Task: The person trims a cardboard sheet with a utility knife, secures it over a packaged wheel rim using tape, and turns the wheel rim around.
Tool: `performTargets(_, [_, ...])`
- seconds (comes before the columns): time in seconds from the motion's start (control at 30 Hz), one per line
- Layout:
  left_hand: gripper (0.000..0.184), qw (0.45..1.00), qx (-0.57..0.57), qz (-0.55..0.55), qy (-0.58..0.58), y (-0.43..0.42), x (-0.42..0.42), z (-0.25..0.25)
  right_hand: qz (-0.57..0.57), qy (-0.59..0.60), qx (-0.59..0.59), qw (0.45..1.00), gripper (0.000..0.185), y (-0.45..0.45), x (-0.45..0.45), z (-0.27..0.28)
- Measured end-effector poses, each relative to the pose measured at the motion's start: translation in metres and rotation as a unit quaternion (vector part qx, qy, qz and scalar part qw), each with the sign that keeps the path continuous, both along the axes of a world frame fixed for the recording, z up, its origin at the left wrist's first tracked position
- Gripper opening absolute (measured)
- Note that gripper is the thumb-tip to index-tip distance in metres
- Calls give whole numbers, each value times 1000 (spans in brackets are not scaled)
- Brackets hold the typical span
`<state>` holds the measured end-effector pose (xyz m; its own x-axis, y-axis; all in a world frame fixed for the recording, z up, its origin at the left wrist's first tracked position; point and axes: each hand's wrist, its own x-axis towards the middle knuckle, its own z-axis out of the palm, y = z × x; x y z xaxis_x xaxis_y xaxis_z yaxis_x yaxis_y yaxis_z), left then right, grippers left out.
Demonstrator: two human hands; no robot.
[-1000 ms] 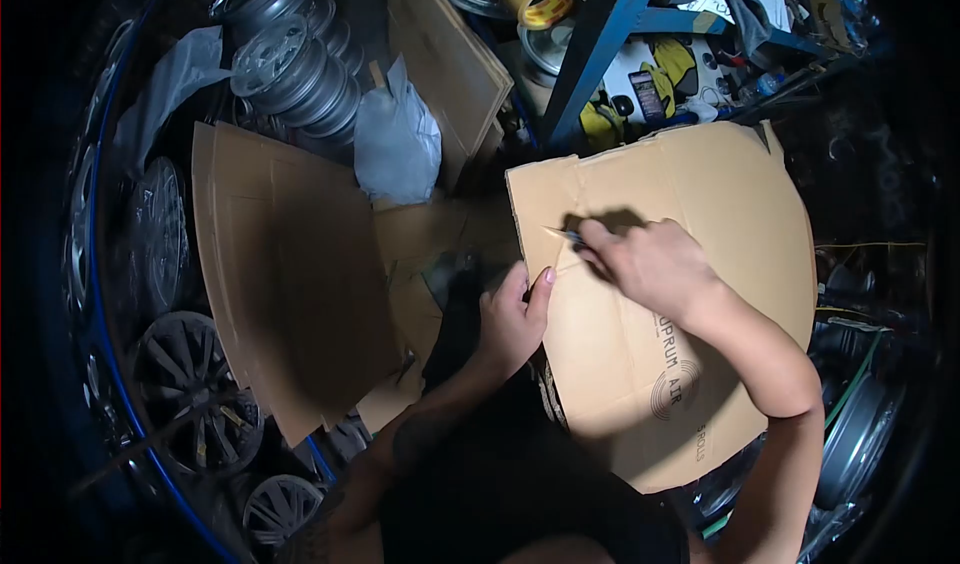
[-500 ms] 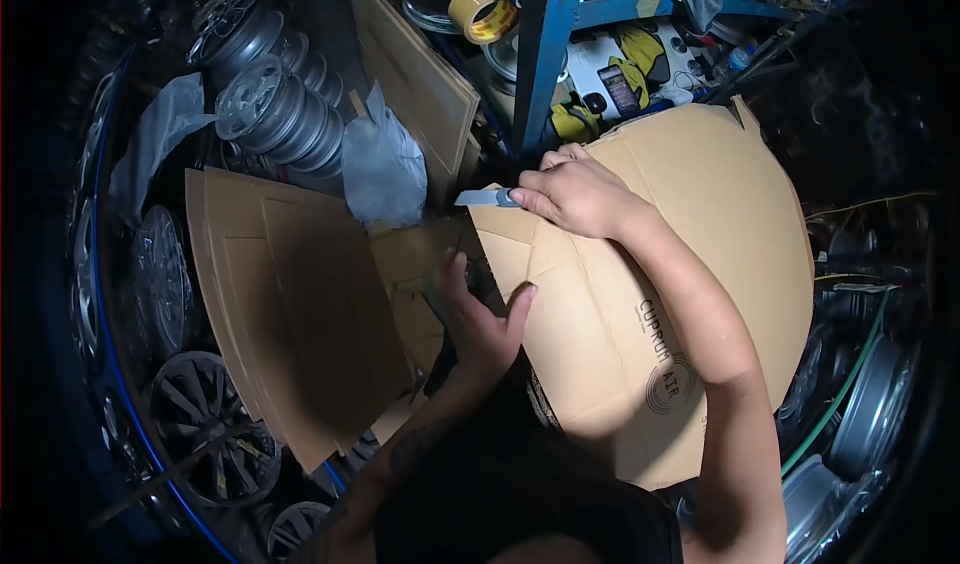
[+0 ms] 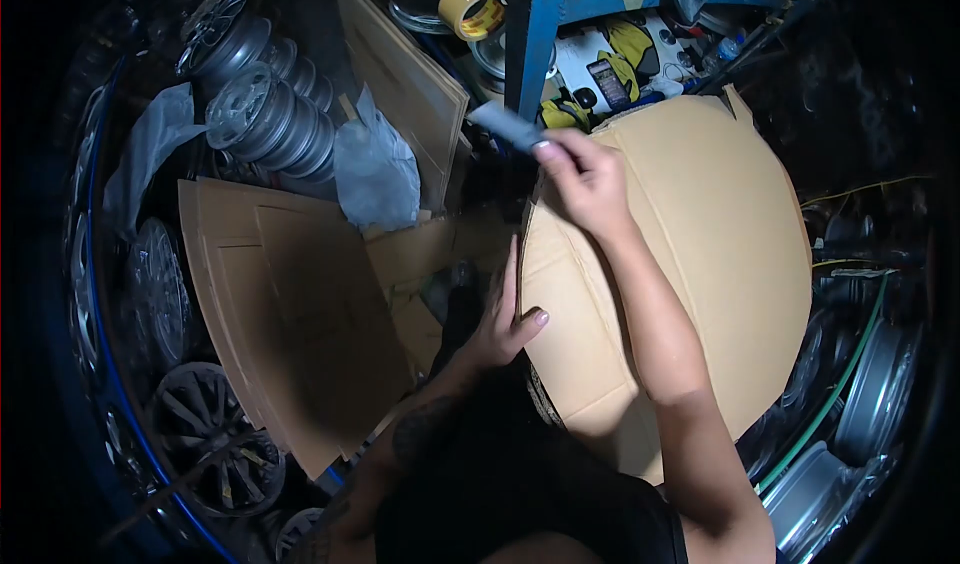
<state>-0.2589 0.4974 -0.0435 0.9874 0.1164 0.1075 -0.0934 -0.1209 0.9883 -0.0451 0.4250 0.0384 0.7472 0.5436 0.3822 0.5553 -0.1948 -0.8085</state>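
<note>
My right hand [image 3: 590,179] is closed around a utility knife [image 3: 508,126], its blade blurred and angled up to the left above the cardboard. A large rounded cardboard sheet [image 3: 710,234] stretches beneath that forearm, with crease lines across it. At the sheet's left edge, my left hand [image 3: 505,322] holds on, thumb over the top face and fingers along the side. Part of the sheet is hidden by my right arm.
Several cut cardboard pieces [image 3: 300,314] stand on the left, near stacked silver wheel rims [image 3: 270,124] and a dark spoked wheel [image 3: 215,439]. A blue metal post [image 3: 530,44] rises behind, beside a tape roll [image 3: 470,11]. More rims [image 3: 870,394] lie right.
The knife and my right hand have lifted away from the sheet's upper left corner, and that corner no longer shows. My left hand has moved onto the edge. The printed lettering is out of sight.
</note>
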Motion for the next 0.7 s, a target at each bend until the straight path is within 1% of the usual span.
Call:
performTargets(0.03, [101, 999, -46, 1, -10, -2, 0, -2, -30, 76, 64, 995, 28, -4, 2, -6])
performTargets(0.07, [101, 999, -49, -1, -14, -1, 0, -4, -13, 125, 129, 984, 29, -9, 13, -17])
performTargets(0.1, [102, 998, -52, -4, -17, 1, 0, -3, 20, 123, 109, 986, 28, -15, 18, -7])
performTargets(0.17, [101, 997, -74, -6, -15, 2, 0, 0, -11, 40, -77, 996, 27, -33, 25, 6])
performTargets(0.23, [99, 994, -110, 1, -7, 3, 3, 17, 1, 33, -78, 996, 27, -49, 28, -2])
performTargets(0.27, [98, 993, -113, 14, -19, 3, 4, 12, 6, 30, -77, 997, 27, -57, 28, -6])
performTargets(0.3, [98, 996, -90, 4, -16, 7, 6, 15, -1, 90, 28, 996, 28, -65, 21, -3])
performTargets(0.33, [98, 998, -67, -7, -12, 11, 7, 17, -8, 148, 132, 980, 30, -75, 10, -2])
performTargets(0.37, [98, 999, -46, -18, -6, 13, 6, 19, -15, 205, 234, 950, 33, -88, -4, -1])
performTargets(0.43, [98, 1000, -21, -10, -12, 14, 7, 16, -94, 198, 153, 964, 44, -113, -26, 1])
performTargets(0.47, [97, 1000, -8, -6, -17, 14, 9, 16, -119, 215, 109, 963, 48, -127, -37, -5])
performTargets(0.5, [96, 999, 32, 6, 17, 16, 13, 25, -85, 168, 111, 976, 47, -130, -42, -5])
performTargets(0.57, [93, 989, 113, 31, 88, 16, 16, 45, -54, 168, 84, 981, 46, -142, -47, 4])
performTargets(0.6, [81, 943, 268, 40, 193, 16, 30, 77, -63, 153, 67, 984, 45, -146, -48, 4])
performTargets(0.63, [75, 927, 353, 91, 93, 19, 48, 79, -71, 138, 51, 987, 45, -148, -48, 4])
performTargets(0.67, [70, 891, 430, 141, -11, 23, 68, 78, -77, 122, 35, 989, 45, -149, -46, 4])
performTargets(0.7, [65, 837, 499, 190, -116, 27, 84, 76, -90, 136, 45, 986, 44, -149, -46, 1])
